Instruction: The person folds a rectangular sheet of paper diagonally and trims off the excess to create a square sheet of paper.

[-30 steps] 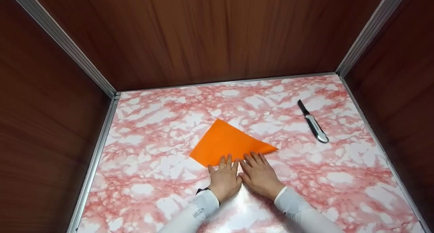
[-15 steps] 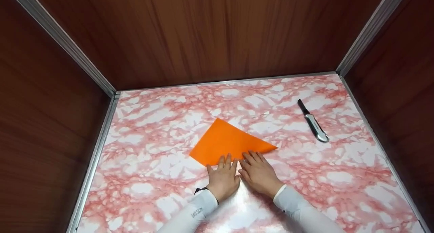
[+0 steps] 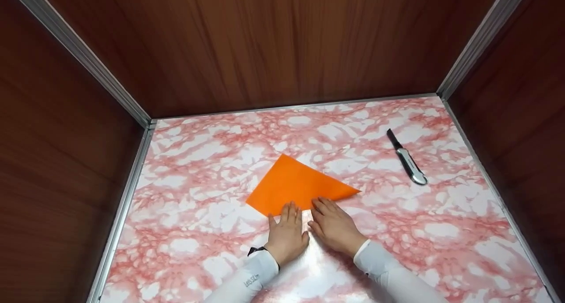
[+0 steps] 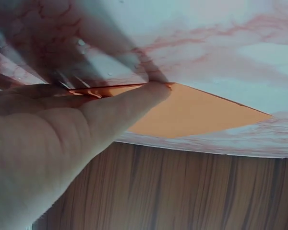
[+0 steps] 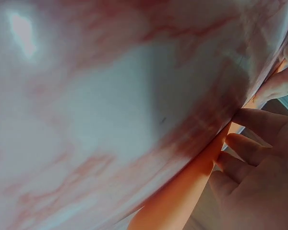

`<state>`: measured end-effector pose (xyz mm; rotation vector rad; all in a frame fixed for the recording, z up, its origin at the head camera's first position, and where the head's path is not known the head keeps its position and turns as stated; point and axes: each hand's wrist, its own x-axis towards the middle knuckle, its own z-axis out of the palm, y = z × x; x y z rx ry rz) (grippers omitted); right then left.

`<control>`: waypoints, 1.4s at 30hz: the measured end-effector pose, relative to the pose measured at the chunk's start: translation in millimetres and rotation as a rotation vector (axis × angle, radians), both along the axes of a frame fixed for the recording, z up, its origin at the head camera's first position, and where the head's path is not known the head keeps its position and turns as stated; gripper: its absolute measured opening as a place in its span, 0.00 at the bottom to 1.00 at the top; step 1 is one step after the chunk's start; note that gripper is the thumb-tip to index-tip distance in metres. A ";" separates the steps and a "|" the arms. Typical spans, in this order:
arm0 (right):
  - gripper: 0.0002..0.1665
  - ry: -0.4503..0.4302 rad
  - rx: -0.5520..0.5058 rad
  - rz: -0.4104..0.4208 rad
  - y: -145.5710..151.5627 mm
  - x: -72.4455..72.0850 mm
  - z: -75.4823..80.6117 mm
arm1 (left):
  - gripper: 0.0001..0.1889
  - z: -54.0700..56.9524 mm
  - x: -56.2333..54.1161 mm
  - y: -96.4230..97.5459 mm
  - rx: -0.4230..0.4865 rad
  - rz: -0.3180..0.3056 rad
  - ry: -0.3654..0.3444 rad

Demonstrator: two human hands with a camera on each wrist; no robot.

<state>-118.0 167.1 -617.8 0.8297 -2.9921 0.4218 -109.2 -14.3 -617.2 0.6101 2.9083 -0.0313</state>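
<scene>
So, your orange sheet (image 3: 289, 184) lies on the red-and-white marbled tabletop (image 3: 207, 157), near its middle and directly in front of your hands, one corner pointing at the brown wood-grain back panel (image 3: 282, 47) and a sharp tip tapering off to your right. Your left hand (image 3: 286, 237) rests palm down at the sheet's near edge, fingers extended and fairly close together, the fingertips on the orange and the thumb off it; nothing is gripped. Just beside it, your right hand (image 3: 336, 228) touches the same edge further along, its fingers slightly bent and loose, taking hold of nothing. Pale sleeves (image 3: 404, 276) cover both your forearms, and a black band (image 3: 256, 251) shows at your left wrist. Well apart, off to your right, a utility knife (image 3: 410, 165) lies slanted on the tabletop, its dark blade end toward the back panel.
</scene>
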 end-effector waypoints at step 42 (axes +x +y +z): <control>0.29 0.140 0.045 -0.086 26.7 -3.0 -2.8 | 0.37 4.3 1.6 0.0 -0.011 -0.008 -0.013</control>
